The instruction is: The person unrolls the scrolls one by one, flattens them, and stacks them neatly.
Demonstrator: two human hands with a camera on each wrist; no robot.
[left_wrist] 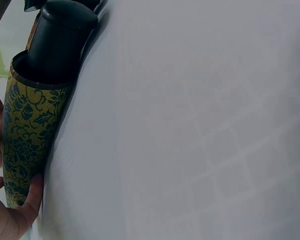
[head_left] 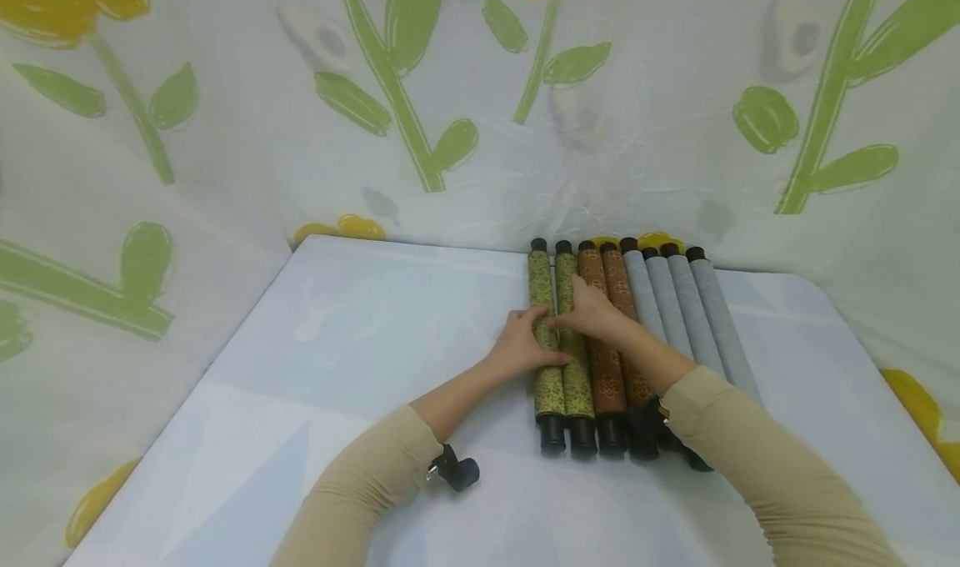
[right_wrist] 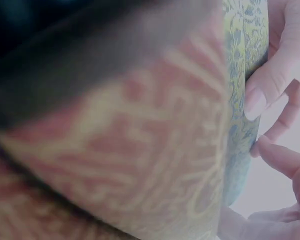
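Observation:
Two yellow-green scrolls with dark floral patterns lie side by side at the left end of a row. My left hand (head_left: 519, 346) reaches across the leftmost scroll (head_left: 550, 392), fingers at its outer side and thumb over the neighbouring scroll (head_left: 577, 392). My right hand (head_left: 596, 310) grips that neighbouring scroll farther up, thumb pointing left and index finger extended along it. Up close in the left wrist view, a patterned scroll (left_wrist: 32, 117) shows its black end knob, with left-hand fingers (left_wrist: 32, 197) curled on its side. In the right wrist view, a thumb (right_wrist: 260, 100) presses a yellow-green scroll (right_wrist: 235, 85).
Right of these lie two brown scrolls (head_left: 607, 375) and several grey scrolls (head_left: 723, 325), all with black ends, partly under my right forearm. The row rests on a pale table (head_left: 360, 317) before a leaf-print curtain (head_left: 480, 75).

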